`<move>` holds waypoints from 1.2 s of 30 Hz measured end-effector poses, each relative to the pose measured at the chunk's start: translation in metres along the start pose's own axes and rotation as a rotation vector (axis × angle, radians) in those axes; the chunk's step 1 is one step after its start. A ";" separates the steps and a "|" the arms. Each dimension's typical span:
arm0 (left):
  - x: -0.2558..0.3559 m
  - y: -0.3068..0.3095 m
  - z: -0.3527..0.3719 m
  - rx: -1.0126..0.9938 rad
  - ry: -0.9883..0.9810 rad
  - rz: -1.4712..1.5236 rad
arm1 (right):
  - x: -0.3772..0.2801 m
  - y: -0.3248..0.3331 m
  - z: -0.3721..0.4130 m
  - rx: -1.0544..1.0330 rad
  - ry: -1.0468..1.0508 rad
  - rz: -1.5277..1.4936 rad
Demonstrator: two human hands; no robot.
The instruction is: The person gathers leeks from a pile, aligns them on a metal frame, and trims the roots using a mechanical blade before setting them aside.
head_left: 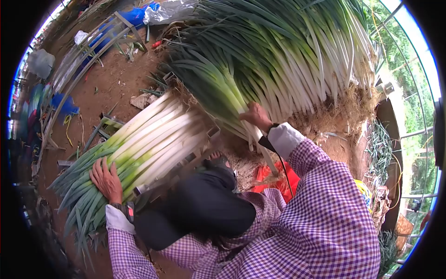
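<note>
My left hand [107, 179] rests with its fingers spread on the green part of a bundle of long green onions [155, 135]. That bundle lies across a low metal frame [211, 135], leaves toward the lower left and roots toward the upper right. My right hand [256, 117] is closed around the pale stalks of a few green onions [230, 88]. Their leaves point to the upper left, and their white ends come out below my hand. Just beyond it lies a large pile of green onions [288, 56], roots facing right.
Bare soil [116, 79] stretches to the left, with a metal rack [83, 65] and blue plastic [132, 17] there. Red plastic [274, 179] lies close to my right forearm. Loose green leaves [378, 149] lie at the right, near a curved tunnel wall with metal hoops.
</note>
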State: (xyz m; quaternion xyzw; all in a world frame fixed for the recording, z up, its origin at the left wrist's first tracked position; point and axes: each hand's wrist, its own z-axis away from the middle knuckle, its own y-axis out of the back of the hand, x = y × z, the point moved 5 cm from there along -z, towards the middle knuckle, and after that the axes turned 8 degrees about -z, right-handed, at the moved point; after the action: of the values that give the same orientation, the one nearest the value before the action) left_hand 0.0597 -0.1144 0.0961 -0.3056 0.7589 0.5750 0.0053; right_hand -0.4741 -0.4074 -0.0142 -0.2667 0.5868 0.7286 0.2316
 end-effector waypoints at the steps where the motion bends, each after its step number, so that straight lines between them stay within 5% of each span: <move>1: -0.001 0.004 -0.002 -0.016 -0.001 0.001 | -0.004 0.002 0.003 0.031 0.021 -0.069; 5: -0.005 0.016 -0.029 -0.040 0.060 0.556 | -0.009 0.009 0.002 -0.079 -0.074 -0.234; 8: 0.090 0.138 -0.060 -0.191 0.097 1.183 | -0.015 0.010 0.006 -0.266 -0.244 -0.391; 9: 0.130 0.170 -0.056 -0.249 0.096 1.390 | -0.009 0.005 0.000 -0.309 -0.127 -0.415; 11: 0.215 0.211 -0.023 -0.715 0.240 1.912 | 0.003 -0.005 -0.006 -0.359 0.157 -0.423; 14: 0.328 0.197 0.030 -0.950 0.164 1.883 | -0.041 0.033 0.048 -0.285 0.741 -0.264; 17: 0.402 0.177 0.087 -1.406 0.681 2.048 | -0.037 0.043 0.070 -0.227 0.927 -0.176; 19: 0.420 0.168 0.092 -1.351 0.539 2.121 | -0.013 0.031 0.076 -0.449 0.187 -0.621; 21: 0.429 0.158 0.096 -1.317 0.487 2.134 | 0.004 0.022 0.087 -0.436 -0.346 -0.840; 28: 0.439 0.118 0.103 -1.216 0.510 1.896 | -0.024 0.059 0.103 -0.291 -0.241 -0.335; 36: 0.432 0.133 0.091 -1.083 0.559 1.909 | -0.041 0.067 0.119 -0.319 -0.076 -0.333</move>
State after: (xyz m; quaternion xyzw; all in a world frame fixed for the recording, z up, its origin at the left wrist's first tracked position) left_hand -0.3851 -0.2125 0.0254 0.3188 0.3078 0.5084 -0.7383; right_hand -0.5004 -0.3053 0.0823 -0.3653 0.4031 0.7735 0.3252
